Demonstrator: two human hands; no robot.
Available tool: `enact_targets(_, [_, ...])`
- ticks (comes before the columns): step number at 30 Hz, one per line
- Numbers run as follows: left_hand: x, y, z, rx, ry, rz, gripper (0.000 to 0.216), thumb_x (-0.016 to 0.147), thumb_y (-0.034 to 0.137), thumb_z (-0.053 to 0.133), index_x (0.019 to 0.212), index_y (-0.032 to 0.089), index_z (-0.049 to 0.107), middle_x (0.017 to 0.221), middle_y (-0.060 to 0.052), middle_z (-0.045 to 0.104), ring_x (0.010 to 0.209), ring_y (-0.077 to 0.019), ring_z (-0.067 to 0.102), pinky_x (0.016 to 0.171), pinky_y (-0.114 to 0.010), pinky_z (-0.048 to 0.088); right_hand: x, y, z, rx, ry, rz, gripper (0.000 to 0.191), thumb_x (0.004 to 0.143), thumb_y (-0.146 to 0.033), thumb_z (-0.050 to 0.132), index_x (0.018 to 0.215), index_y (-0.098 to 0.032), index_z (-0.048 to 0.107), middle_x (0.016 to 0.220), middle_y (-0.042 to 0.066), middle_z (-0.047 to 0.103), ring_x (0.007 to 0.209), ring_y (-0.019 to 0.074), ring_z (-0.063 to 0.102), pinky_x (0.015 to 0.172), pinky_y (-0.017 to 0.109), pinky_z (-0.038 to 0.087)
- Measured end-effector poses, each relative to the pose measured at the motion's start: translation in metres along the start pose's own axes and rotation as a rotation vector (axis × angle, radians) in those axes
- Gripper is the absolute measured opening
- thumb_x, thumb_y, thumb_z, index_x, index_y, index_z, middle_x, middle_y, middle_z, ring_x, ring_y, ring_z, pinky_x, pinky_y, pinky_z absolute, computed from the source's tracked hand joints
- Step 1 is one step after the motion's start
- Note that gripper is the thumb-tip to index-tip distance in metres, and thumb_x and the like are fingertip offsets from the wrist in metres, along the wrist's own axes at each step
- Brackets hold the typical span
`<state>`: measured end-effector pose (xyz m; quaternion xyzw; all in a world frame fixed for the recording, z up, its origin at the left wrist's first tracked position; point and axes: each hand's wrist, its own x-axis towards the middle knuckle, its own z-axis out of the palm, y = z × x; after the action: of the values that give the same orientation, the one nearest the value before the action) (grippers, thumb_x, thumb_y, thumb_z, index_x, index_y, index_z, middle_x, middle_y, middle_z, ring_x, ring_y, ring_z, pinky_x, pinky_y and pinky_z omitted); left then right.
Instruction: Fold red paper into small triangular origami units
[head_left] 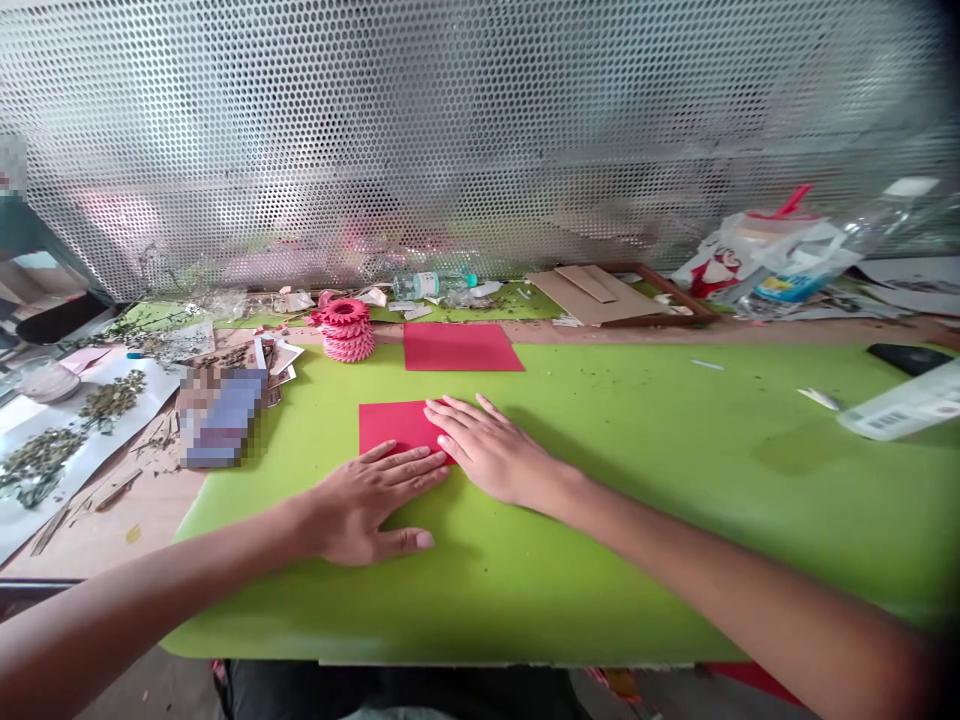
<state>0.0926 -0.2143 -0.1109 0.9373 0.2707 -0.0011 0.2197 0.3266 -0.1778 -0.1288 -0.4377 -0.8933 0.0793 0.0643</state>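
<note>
Green matting covers the desk at the near edge. On it the left hand lies flat, fingers stretched out and loosely together, the tips touching the lower edge of a small red paper. Just beyond, the right hand rests palm down, fingers slightly spread over that paper's right edge (neither hand pinches anything). Farther back lies a larger red sheet, with a stack of pink paper rings to its left. A water bottle lies before the perforated screen.

Red paper right edge hidden under right hand; item at left pixelated.
</note>
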Motion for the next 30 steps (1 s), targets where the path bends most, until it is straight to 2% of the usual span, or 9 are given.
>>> enact_targets(6, [0.000,0.004,-0.009,-0.062,0.015,-0.049,0.075,0.096,0.064,0.033,0.157,0.024,0.017,0.161,-0.003,0.021,0.149,-0.0261,0.021,0.124,-0.048,0.015,0.002,0.013,-0.006,0.106,-0.073,-0.034,0.049,0.104,-0.037,0.025,0.150,-0.023,0.037,0.157,0.005,0.033,0.147,0.0271,0.025,0.119,0.062,0.016])
enact_targets(10, [0.015,0.004,-0.007,0.004,0.137,-0.135,0.066,0.099,0.059,0.028,0.154,0.024,0.027,0.156,-0.007,0.037,0.143,-0.0270,0.037,0.118,-0.048,0.029,0.002,0.014,-0.005,0.117,-0.069,-0.033,0.049,0.104,-0.032,0.026,0.151,-0.022,0.036,0.157,0.005,0.033,0.148,0.0261,0.024,0.120,0.061,0.013])
enact_targets(12, [0.021,0.001,-0.003,0.070,0.194,-0.144,0.067,0.099,0.058,0.029,0.153,0.018,0.031,0.157,-0.010,0.033,0.145,-0.0276,0.032,0.120,-0.048,0.025,0.001,0.013,-0.005,0.131,-0.058,-0.030,0.048,0.104,-0.031,0.026,0.150,-0.023,0.038,0.157,0.005,0.033,0.148,0.0263,0.025,0.120,0.061,0.013])
enact_targets(14, [0.019,-0.002,0.001,0.095,0.185,-0.114,0.069,0.099,0.058,0.030,0.155,0.017,0.026,0.160,-0.009,0.025,0.149,-0.0273,0.023,0.123,-0.048,0.018,0.001,0.012,-0.005,0.143,-0.056,-0.023,0.048,0.104,-0.035,0.026,0.150,-0.025,0.038,0.157,0.004,0.033,0.147,0.0267,0.025,0.120,0.061,0.014])
enact_targets(17, [0.003,-0.006,0.004,0.079,0.145,-0.065,0.067,0.100,0.056,0.031,0.157,0.025,0.015,0.161,-0.004,0.019,0.150,-0.0252,0.017,0.123,-0.047,0.014,-0.001,0.011,-0.006,0.139,-0.060,-0.019,0.049,0.104,-0.038,0.025,0.150,-0.024,0.037,0.157,0.004,0.034,0.147,0.0270,0.025,0.119,0.062,0.017])
enact_targets(21, [-0.023,-0.008,0.005,0.070,0.129,-0.091,0.066,0.101,0.052,0.033,0.157,0.029,0.010,0.162,-0.001,0.017,0.150,-0.0247,0.018,0.124,-0.045,0.014,0.000,0.014,-0.006,0.097,-0.034,-0.052,0.049,0.105,-0.035,0.026,0.150,-0.020,0.037,0.156,0.006,0.035,0.147,0.0279,0.026,0.118,0.063,0.020])
enact_targets(24, [-0.029,-0.009,0.008,0.074,0.144,-0.105,0.066,0.100,0.052,0.034,0.157,0.030,0.009,0.162,-0.001,0.017,0.150,-0.0245,0.017,0.124,-0.045,0.013,0.002,0.014,-0.006,0.048,0.020,-0.086,0.047,0.104,-0.033,0.031,0.147,-0.021,0.042,0.154,0.007,0.039,0.146,0.0289,0.029,0.117,0.064,0.023])
enact_targets(28, [-0.026,-0.009,0.010,0.088,0.161,-0.100,0.065,0.100,0.052,0.034,0.157,0.028,0.012,0.162,-0.002,0.018,0.150,-0.0238,0.018,0.124,-0.043,0.013,0.000,-0.005,-0.011,-0.023,0.114,-0.162,0.044,0.103,-0.031,0.035,0.145,-0.022,0.046,0.154,0.005,0.038,0.146,0.0269,0.028,0.120,0.061,0.020])
enact_targets(30, [-0.025,-0.009,0.010,0.088,0.164,-0.099,0.066,0.100,0.053,0.033,0.157,0.028,0.012,0.162,-0.002,0.019,0.150,-0.0237,0.018,0.124,-0.044,0.013,-0.007,-0.021,-0.012,-0.031,0.106,-0.197,0.044,0.103,-0.032,0.034,0.143,-0.021,0.048,0.151,0.005,0.043,0.144,0.0250,0.034,0.121,0.057,0.021])
